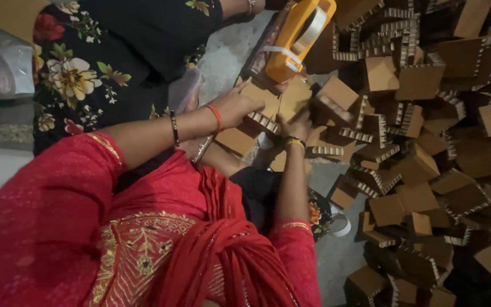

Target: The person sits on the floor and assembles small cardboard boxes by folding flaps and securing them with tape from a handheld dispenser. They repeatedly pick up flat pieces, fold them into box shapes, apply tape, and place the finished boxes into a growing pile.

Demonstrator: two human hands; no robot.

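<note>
By the cardboard pile (427,159), both hands' fingers curl shut: left hand (235,107) & right hand (295,126) grip cardboard piece (277,102).

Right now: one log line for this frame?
left hand: on cardboard piece | right hand: grips it | tape dispenser: beside | block pile: right

Dim warm light; cardboard pile (427,170) sinks into dark shadow at right, slight motion blur, wide-angle bending at edges.

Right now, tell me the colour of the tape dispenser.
The tape dispenser is orange-yellow, seen in the head view.
</note>
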